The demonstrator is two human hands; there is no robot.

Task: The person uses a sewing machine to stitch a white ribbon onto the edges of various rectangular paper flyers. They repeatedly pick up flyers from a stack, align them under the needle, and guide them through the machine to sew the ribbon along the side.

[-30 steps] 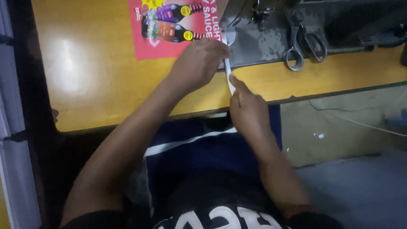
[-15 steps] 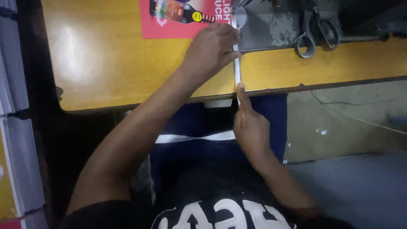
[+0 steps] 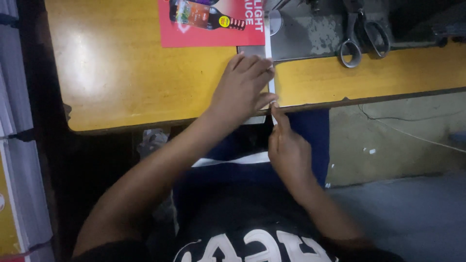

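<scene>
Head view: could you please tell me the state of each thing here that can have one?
White strip: flat on the table, running to its front edge.
Left hand: palm down, fingers pressing beside the strip.
Right hand: below the table edge, one finger touching the strip's near end.
Scissors: lying closed, untouched.
Red leaflet: flat.

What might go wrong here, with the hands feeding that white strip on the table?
1. The left hand presses the white strip close to the grey metal plate; its fingertips could stray too near the machine there.
2. The right hand pinches only the strip's end at the table edge, so it may slip or skew.
3. The scissors lie close by and could get knocked.
</scene>
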